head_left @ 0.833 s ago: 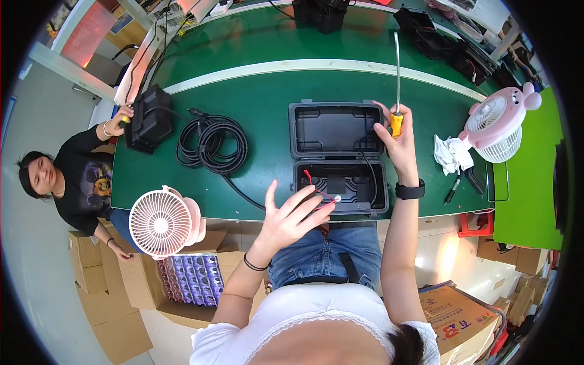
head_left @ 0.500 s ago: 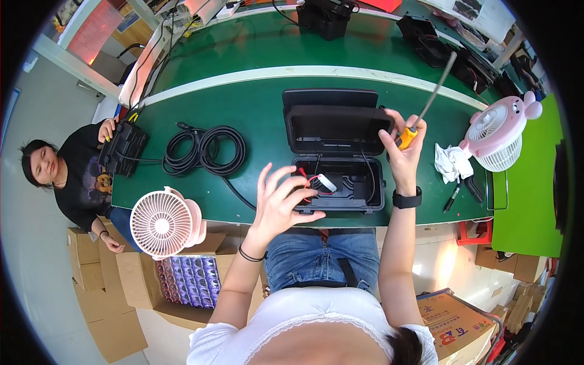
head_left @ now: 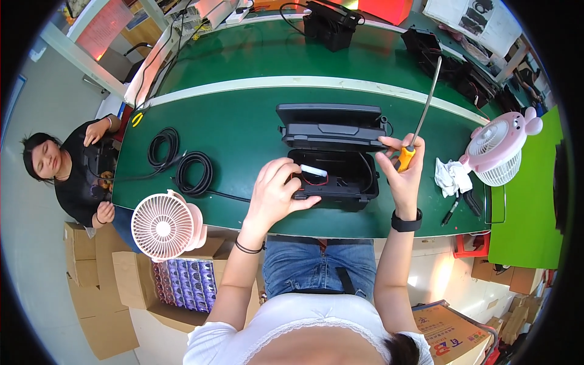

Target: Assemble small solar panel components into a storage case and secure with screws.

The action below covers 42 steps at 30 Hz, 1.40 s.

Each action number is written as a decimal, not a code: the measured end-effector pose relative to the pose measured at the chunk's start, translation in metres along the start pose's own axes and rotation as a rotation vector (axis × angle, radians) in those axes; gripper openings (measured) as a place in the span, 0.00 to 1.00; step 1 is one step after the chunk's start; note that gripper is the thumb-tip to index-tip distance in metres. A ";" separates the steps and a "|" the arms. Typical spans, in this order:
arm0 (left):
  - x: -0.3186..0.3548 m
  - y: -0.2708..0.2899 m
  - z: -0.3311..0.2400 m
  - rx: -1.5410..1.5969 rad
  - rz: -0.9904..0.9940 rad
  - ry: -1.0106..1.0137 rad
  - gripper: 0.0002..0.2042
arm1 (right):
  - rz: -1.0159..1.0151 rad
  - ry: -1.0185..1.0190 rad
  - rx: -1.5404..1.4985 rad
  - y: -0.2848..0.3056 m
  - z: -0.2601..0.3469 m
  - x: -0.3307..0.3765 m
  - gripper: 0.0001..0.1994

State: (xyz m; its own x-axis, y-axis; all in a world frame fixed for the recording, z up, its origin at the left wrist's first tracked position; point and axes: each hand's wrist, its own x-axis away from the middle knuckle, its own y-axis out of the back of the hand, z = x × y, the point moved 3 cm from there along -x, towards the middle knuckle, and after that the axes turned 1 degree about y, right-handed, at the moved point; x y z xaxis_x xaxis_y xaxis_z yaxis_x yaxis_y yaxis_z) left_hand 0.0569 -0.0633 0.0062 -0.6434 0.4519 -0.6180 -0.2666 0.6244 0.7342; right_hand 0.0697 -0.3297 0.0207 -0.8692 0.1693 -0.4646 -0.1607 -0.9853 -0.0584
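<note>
A black plastic box (head_left: 340, 198) stands near the bench's front edge. Its hinged lid (head_left: 331, 131) is up and tilted forward over the back. Inside lies a white connector (head_left: 313, 171) on red wire. My left hand (head_left: 275, 190) grips the box's left front corner, thumb along the front, fingers curled over the side; some fingertips are hidden. In my right hand (head_left: 404, 167) is a screwdriver (head_left: 406, 156) with a yellow handle, its long shaft pointing up and away. Fingers of that hand also touch the lid's right edge.
Coiled black cable (head_left: 194, 173) lies left, running to the box. Pink fans stand front left (head_left: 163, 225) and right (head_left: 496, 146), the latter near white tissue (head_left: 453, 176) and a black marker (head_left: 451, 210). A co-worker (head_left: 67, 164) sits left, yellow-handled pliers (head_left: 138, 118) nearby.
The lid has tipped forward, and the box has shifted slightly left. My left hand has closed on its corner. The co-worker's black unit left the bench top; the cable coils slid left.
</note>
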 end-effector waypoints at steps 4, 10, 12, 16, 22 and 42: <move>-0.018 0.002 -0.027 -0.082 0.119 0.039 0.36 | 0.003 0.005 0.013 -0.002 -0.003 0.006 0.26; -0.025 -0.033 -0.075 -0.208 0.140 -0.183 0.33 | -0.038 -0.071 -0.181 -0.003 -0.009 0.010 0.21; -0.025 -0.045 -0.074 -0.211 0.180 -0.172 0.35 | -0.034 -0.085 -0.180 -0.002 -0.006 0.011 0.20; -0.032 -0.053 -0.069 -0.180 0.176 0.003 0.26 | -0.028 -0.102 -0.140 -0.005 -0.004 0.014 0.19; -0.037 -0.051 -0.064 -0.046 -0.042 -0.097 0.26 | -0.053 -0.041 -0.052 -0.005 -0.019 0.024 0.18; 0.020 -0.015 0.003 0.364 -0.274 0.523 0.39 | -0.125 0.064 0.309 -0.027 -0.014 0.071 0.28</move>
State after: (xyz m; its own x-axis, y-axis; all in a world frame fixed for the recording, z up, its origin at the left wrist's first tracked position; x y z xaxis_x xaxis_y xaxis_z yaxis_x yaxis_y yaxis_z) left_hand 0.0501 -0.0622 -0.0182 -0.8729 -0.0620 -0.4838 -0.2699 0.8877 0.3731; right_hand 0.0190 -0.2915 -0.0227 -0.8043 0.2770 -0.5257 -0.4069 -0.9015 0.1474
